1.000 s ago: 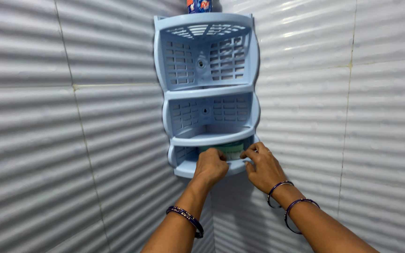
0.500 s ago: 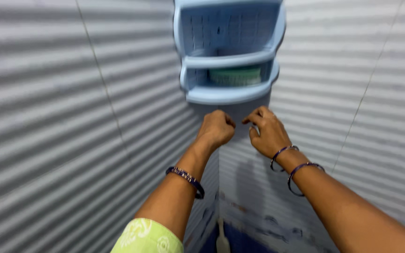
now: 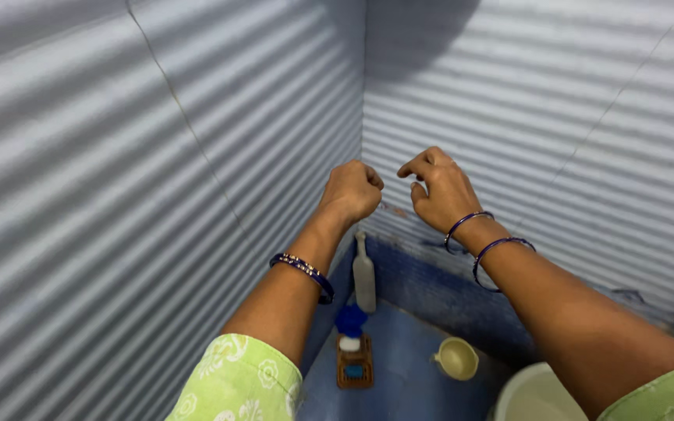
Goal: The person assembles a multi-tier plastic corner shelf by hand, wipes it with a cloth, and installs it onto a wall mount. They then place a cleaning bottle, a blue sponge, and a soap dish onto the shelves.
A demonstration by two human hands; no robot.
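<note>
Both my hands hang in the air in front of a corner of white ribbed wall tiles (image 3: 157,156). My left hand (image 3: 351,191) is curled into a loose fist and holds nothing that I can see. My right hand (image 3: 438,187) is beside it, a little apart, fingers bent downward and empty. Dark blue bangles sit on both wrists. Below the hands, on the floor in the corner, stands a pale tall bottle (image 3: 363,277).
On the blue floor (image 3: 407,343) lie a blue-capped bottle (image 3: 350,321), a small brown tray (image 3: 353,362) with soap pieces, and a cream mug (image 3: 457,359). A white bucket rim (image 3: 536,394) shows at the bottom right.
The view has swung down from the blue corner shelf to the floor. Both hands left the shelf's lowest tier and dropped, empty. The shelf is out of view now.
</note>
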